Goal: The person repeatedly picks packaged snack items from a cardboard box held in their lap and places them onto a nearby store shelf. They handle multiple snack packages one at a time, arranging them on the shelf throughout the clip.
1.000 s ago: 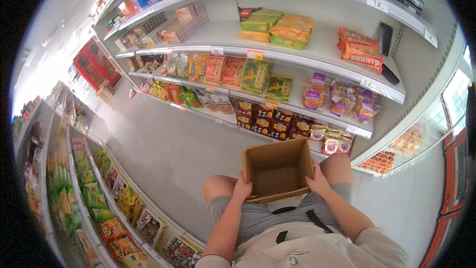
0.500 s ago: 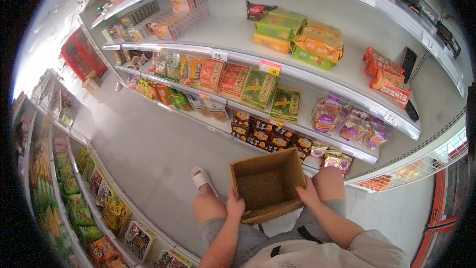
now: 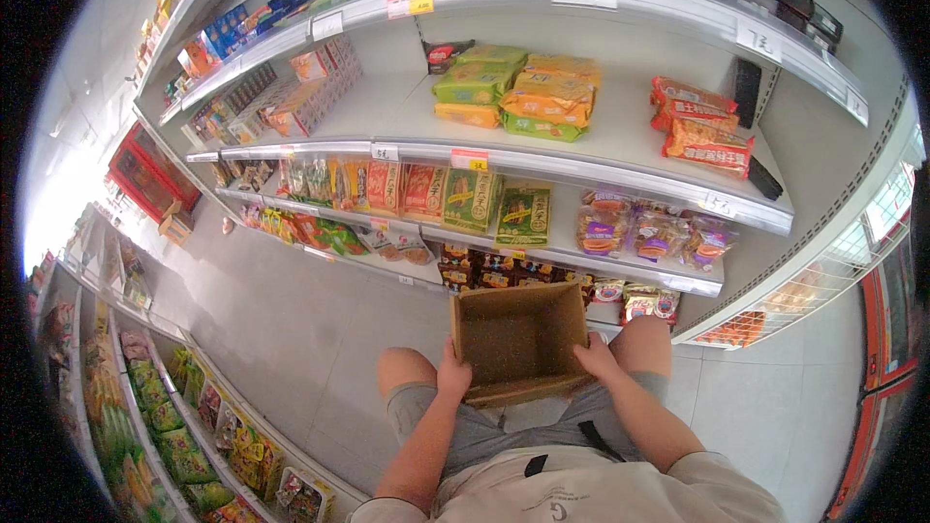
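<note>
An open cardboard box (image 3: 523, 389) is held between my two hands, above my bent knees. Nothing shows inside it. My left hand (image 3: 452, 374) is closed on its left side, thumb over the edge. On the opposite side my right hand (image 3: 598, 358) grips it in the same way; the fingers under the cardboard are partly hidden. Just beyond the box, dark packets (image 3: 499, 268) on the bottom shelf are partly covered by its far wall.
A shelf rack ahead carries green and orange packs (image 3: 557, 92), red packs (image 3: 702, 131), green bags (image 3: 523, 215) and bread packs (image 3: 605, 225). Snack racks (image 3: 184, 450) line the left side. A wire rack (image 3: 790, 305) stands right, and a small carton (image 3: 175, 224) sits far down the aisle.
My view has shifted, so the shelves appear lower and further left. The box stays in both hands and now tilts less. My left foot is no longer in sight.
</note>
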Tool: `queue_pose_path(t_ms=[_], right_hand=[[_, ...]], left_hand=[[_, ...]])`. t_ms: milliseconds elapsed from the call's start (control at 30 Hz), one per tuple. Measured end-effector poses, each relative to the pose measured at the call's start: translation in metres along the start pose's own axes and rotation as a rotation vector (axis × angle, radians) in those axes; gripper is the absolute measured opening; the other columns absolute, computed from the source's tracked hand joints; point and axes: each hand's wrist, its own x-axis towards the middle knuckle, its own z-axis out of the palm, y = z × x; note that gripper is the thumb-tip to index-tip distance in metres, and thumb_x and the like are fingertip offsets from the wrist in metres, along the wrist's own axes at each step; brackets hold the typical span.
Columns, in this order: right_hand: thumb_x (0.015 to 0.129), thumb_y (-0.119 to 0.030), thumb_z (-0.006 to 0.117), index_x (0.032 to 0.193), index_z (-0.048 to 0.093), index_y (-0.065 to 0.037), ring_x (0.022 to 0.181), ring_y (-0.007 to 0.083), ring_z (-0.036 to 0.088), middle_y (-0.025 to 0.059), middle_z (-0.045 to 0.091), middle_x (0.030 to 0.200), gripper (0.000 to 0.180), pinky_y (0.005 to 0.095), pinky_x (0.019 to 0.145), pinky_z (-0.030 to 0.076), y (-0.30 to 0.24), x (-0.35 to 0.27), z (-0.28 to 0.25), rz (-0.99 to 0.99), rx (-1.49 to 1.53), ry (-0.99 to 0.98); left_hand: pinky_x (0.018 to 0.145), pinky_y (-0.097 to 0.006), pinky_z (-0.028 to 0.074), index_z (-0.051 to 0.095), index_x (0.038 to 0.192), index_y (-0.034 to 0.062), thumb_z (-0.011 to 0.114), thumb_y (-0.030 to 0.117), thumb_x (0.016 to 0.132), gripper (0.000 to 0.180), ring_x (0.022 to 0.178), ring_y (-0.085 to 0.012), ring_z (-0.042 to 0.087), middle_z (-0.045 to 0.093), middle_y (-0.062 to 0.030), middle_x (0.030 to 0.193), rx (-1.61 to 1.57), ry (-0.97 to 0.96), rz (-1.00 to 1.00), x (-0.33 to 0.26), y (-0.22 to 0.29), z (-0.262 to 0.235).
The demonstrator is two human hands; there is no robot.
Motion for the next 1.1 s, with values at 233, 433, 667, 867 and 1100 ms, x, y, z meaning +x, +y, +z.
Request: queue_pose_path(t_ms=[233, 433, 667, 867, 1100], right_hand=[[0.096, -0.037, 0.071, 0.144, 0.041, 0.008, 0.112, 0.0565, 0.069, 0.0409, 0.070, 0.118, 0.072, 0.0586, 0.098, 0.056, -0.004, -0.052, -0.010, -0.033, -0.315, -0.082], [0.098, -0.025, 0.065, 0.153, 0.033, 0.004, 0.108, 0.0542, 0.071, 0.0384, 0.071, 0.117, 0.070, 0.0573, 0.093, 0.058, -0.001, -0.032, 0.026, -0.158, -0.543, -0.222], [0.097, -0.017, 0.060, 0.167, 0.018, -0.002, 0.106, 0.0504, 0.073, 0.0350, 0.073, 0.117, 0.083, 0.0558, 0.091, 0.058, -0.077, 0.004, 0.085, -0.337, -0.549, -0.349], [0.097, -0.035, 0.067, 0.173, 0.020, -0.010, 0.117, 0.0479, 0.069, 0.0335, 0.069, 0.131, 0.092, 0.0543, 0.101, 0.055, -0.112, 0.058, 0.135, -0.211, -0.898, -0.585], [0.091, -0.055, 0.074, 0.160, 0.047, -0.008, 0.137, 0.0528, 0.059, 0.0350, 0.059, 0.148, 0.088, 0.0581, 0.116, 0.049, -0.108, 0.082, 0.184, -0.196, -0.878, -0.557]], left_hand=[[0.101, -0.056, 0.053, 0.038, 0.158, 0.0042, 0.060, 0.006, 0.096, 0.066, 0.125, -0.0539, 0.063, 0.067, -0.0332, 0.135, 0.003, 0.052, -0.029, -0.050, -0.026, 0.026], [0.100, -0.060, 0.053, 0.044, 0.148, 0.0010, 0.063, 0.013, 0.094, 0.059, 0.124, -0.0551, 0.063, 0.068, -0.0375, 0.128, 0.055, -0.113, -0.213, -0.054, -0.049, -0.006], [0.105, -0.054, 0.053, 0.048, 0.152, 0.0000, 0.062, 0.010, 0.090, 0.064, 0.128, -0.0514, 0.064, 0.069, -0.0344, 0.131, -0.097, 0.112, -0.255, -0.030, -0.129, -0.026], [0.110, -0.046, 0.051, 0.046, 0.157, 0.0015, 0.058, -0.002, 0.089, 0.069, 0.133, -0.0450, 0.064, 0.066, -0.0278, 0.143, -0.312, 0.166, -0.338, -0.012, -0.106, -0.042], [0.108, -0.039, 0.050, 0.039, 0.162, 0.0038, 0.053, -0.007, 0.095, 0.069, 0.129, -0.0373, 0.065, 0.062, -0.0217, 0.148, -0.418, 0.235, -0.428, 0.019, -0.134, -0.009]])
